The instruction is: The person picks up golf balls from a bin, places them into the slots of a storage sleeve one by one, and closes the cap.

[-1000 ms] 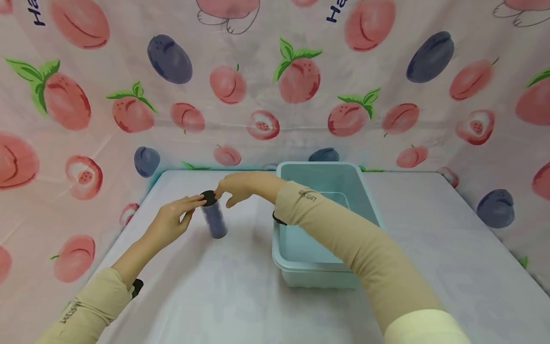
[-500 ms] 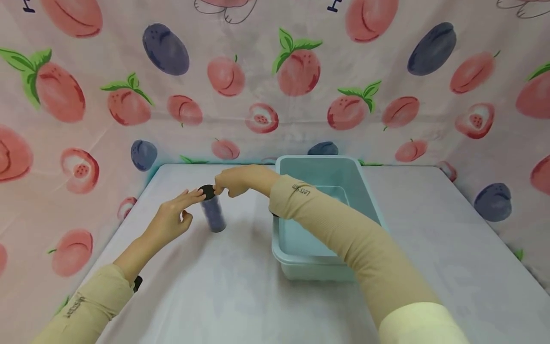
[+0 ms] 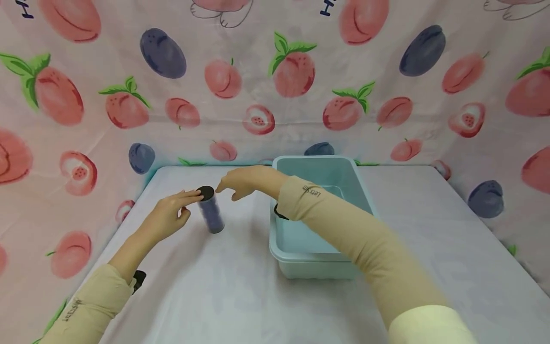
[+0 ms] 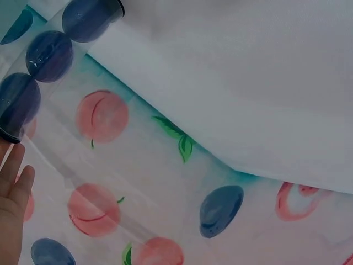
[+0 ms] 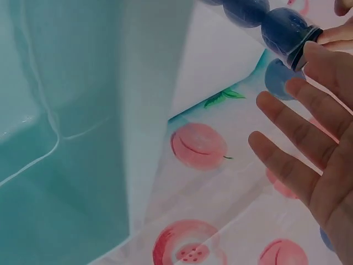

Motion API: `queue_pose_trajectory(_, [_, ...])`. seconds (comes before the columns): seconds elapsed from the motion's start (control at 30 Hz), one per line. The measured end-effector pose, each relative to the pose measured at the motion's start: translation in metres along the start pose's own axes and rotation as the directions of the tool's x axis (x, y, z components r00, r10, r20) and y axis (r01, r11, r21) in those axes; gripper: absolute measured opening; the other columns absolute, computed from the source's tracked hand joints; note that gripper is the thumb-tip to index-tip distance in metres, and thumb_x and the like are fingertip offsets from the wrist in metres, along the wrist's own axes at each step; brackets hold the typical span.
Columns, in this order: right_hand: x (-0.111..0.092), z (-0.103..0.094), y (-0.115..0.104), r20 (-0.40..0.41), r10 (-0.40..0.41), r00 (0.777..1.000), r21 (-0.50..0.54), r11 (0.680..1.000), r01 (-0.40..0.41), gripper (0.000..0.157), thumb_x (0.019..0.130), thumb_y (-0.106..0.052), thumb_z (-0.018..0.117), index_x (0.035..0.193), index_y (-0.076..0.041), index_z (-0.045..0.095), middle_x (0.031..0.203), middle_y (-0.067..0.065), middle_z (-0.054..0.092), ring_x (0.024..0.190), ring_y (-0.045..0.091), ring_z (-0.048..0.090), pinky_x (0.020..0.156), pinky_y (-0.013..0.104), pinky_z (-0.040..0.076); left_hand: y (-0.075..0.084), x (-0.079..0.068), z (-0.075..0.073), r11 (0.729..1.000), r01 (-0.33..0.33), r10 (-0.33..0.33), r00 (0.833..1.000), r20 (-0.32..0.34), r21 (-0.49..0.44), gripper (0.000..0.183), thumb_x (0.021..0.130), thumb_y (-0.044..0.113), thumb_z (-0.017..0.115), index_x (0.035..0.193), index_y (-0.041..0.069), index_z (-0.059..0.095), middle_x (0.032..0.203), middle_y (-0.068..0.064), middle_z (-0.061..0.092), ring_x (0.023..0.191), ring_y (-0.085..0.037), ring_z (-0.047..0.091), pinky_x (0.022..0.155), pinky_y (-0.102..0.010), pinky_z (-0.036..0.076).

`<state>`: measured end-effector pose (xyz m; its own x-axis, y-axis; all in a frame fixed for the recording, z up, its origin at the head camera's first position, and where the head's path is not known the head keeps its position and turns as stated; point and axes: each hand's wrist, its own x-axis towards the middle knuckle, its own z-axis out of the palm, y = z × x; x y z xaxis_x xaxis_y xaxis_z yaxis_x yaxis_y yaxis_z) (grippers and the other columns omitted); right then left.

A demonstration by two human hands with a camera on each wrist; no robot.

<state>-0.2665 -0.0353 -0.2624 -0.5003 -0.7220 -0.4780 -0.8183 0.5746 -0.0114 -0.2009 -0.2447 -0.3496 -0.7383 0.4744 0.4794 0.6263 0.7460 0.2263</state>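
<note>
A clear tube [image 3: 211, 215] with dark blue balls inside stands upright on the table, a black lid [image 3: 206, 192] on its top. My left hand [image 3: 165, 217] rests its straight fingertips on the left part of this lid. On the other side, my right hand [image 3: 242, 182] has its fingers extended, the foremost fingertip right by the lid's edge; whether it touches cannot be told. In the right wrist view the loosely spread fingers [image 5: 295, 132] hold nothing. The left wrist view shows the balls in the tube [image 4: 49, 55] and the left fingers at its lid end.
A light blue plastic bin [image 3: 315, 265] sits right of the tube, with my right forearm [image 3: 343, 224] crossing over it. White cloth covers the table [image 3: 215, 296]. A fruit-printed curtain [image 3: 258, 62] surrounds its back and sides.
My right fingers came to the lid's edge half a second ago, more curled, and are now straighter and slightly drawn back. The left fingertips stay on the lid; the tube stays in place.
</note>
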Motion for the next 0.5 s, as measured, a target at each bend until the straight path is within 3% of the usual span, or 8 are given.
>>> queue_pose_trajectory(0.1, [-0.006,0.0,0.001,-0.034,-0.035,0.999,0.018,0.999,0.035,0.051,0.096,-0.02,0.054,0.145,-0.017,0.038,0.149,0.0,0.04,0.138,0.016,0.037,0.113,0.029,0.033,-0.001,0.0,-0.002,1.0,-0.018,0.019,1.0,-0.024,0.019,0.039,0.074,-0.018,0.052,0.107,-0.003,0.069,0.113,-0.026,0.065,0.105,-0.049,0.059,0.048,-0.022,0.037])
queue_pose_trajectory(0.2, [-0.014,0.0,0.002,-0.073,-0.069,0.995,0.03,0.997,0.071,0.048,0.096,-0.02,0.055,0.142,-0.015,0.043,0.146,0.0,0.044,0.136,0.015,0.039,0.112,0.029,0.034,-0.001,0.001,-0.002,0.999,-0.03,0.032,0.998,-0.057,0.03,0.038,0.074,-0.018,0.054,0.103,-0.002,0.07,0.11,-0.024,0.067,0.103,-0.047,0.061,0.056,-0.031,0.051])
queue_pose_trajectory(0.27, [-0.019,0.002,0.003,-0.096,-0.082,0.992,0.037,0.996,0.085,0.046,0.096,-0.02,0.055,0.14,-0.014,0.046,0.145,0.0,0.046,0.135,0.014,0.041,0.111,0.028,0.036,0.0,-0.001,-0.002,0.999,-0.031,0.033,0.997,-0.073,0.032,0.036,0.074,-0.018,0.055,0.102,-0.001,0.071,0.109,-0.022,0.068,0.102,-0.045,0.063,0.063,-0.04,0.054])
queue_pose_trajectory(0.33, [-0.027,0.003,0.004,-0.115,-0.087,0.99,0.046,0.995,0.092,0.045,0.095,-0.02,0.056,0.139,-0.014,0.048,0.143,-0.001,0.048,0.133,0.014,0.043,0.11,0.029,0.038,0.001,-0.003,-0.002,0.999,-0.029,0.032,0.996,-0.084,0.031,0.036,0.074,-0.017,0.056,0.102,0.0,0.071,0.107,-0.022,0.069,0.1,-0.043,0.064,0.066,-0.041,0.053])
queue_pose_trajectory(0.47, [-0.046,0.007,0.006,-0.151,-0.097,0.984,0.058,0.993,0.107,0.041,0.095,-0.019,0.056,0.135,-0.013,0.052,0.14,0.001,0.052,0.129,0.016,0.048,0.108,0.03,0.04,0.0,-0.008,-0.001,0.999,-0.014,0.017,0.993,-0.115,0.031,0.035,0.076,-0.014,0.057,0.105,0.0,0.07,0.106,-0.02,0.069,0.097,-0.038,0.066,0.058,-0.032,0.044])
queue_pose_trajectory(0.5, [-0.052,0.009,0.007,-0.163,-0.099,0.982,0.058,0.992,0.109,0.04,0.095,-0.019,0.056,0.134,-0.013,0.053,0.139,0.001,0.053,0.128,0.016,0.049,0.108,0.03,0.04,0.0,-0.009,-0.001,0.999,-0.008,0.012,0.992,-0.126,0.032,0.035,0.077,-0.014,0.058,0.106,0.001,0.07,0.106,-0.02,0.07,0.096,-0.038,0.066,0.059,-0.033,0.046])
